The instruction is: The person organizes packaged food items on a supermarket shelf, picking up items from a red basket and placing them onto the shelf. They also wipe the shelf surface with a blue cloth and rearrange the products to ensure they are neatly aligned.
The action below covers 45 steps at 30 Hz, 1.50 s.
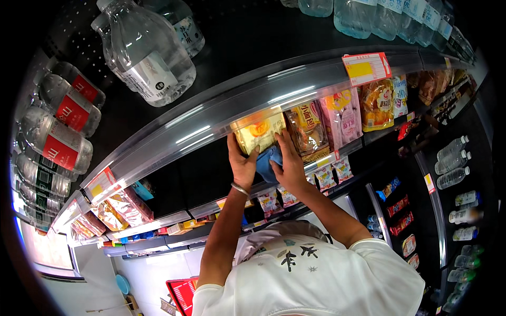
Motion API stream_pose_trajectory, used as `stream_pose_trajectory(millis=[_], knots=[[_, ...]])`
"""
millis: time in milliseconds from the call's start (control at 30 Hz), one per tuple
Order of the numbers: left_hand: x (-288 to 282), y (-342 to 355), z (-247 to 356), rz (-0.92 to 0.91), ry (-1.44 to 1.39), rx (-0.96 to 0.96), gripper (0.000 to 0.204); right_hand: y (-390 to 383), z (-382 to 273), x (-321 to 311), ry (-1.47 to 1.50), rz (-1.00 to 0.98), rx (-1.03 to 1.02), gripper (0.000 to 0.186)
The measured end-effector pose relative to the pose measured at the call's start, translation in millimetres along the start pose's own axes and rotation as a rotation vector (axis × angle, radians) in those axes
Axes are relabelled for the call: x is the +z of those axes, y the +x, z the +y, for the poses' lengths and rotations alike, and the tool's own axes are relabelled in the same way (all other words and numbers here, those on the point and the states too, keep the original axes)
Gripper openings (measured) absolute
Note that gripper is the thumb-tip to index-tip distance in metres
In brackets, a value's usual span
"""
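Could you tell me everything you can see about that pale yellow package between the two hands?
The pale yellow package shows an orange picture and looks like soft, shiny plastic. It stands slightly tilted on the shelf, left of a brown bag. The left hand holds its left side; the right hand is at its lower right. Blue cloth covers part of its bottom edge.

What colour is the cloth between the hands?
The cloth is blue; the head view shows it best.

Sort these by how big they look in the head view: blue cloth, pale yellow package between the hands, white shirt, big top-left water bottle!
1. White shirt
2. Big top-left water bottle
3. Pale yellow package
4. Blue cloth, partly hidden
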<state>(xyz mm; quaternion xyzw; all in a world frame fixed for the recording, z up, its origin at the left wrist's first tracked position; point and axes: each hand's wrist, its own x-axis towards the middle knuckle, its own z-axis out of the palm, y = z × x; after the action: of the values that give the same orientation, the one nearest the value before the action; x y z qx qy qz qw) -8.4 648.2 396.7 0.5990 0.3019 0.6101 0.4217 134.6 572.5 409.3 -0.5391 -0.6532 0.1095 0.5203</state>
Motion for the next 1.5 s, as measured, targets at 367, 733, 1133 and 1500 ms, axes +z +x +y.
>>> stream_pose_trajectory(millis=[367, 733, 1133, 1500], knots=[[-16, 5, -19, -0.067, -0.056, -0.169, 0.081, -4, 6, 5, 0.003, -0.014, 0.017, 0.078], [-33, -17, 1, 0.139, 0.185, -0.122, 0.075, -17, -35, 0, 0.26, -0.1, 0.014, 0.057], [-94, -195, 76, 0.012, 0.34, -0.261, 0.022, -64, -100, 68, 0.669, -0.632, 0.369, 0.039], [-224, -409, 65, 0.972, 0.273, -0.601, 0.032, -132, -156, 179, 0.73, -1.134, 0.556, 0.034]])
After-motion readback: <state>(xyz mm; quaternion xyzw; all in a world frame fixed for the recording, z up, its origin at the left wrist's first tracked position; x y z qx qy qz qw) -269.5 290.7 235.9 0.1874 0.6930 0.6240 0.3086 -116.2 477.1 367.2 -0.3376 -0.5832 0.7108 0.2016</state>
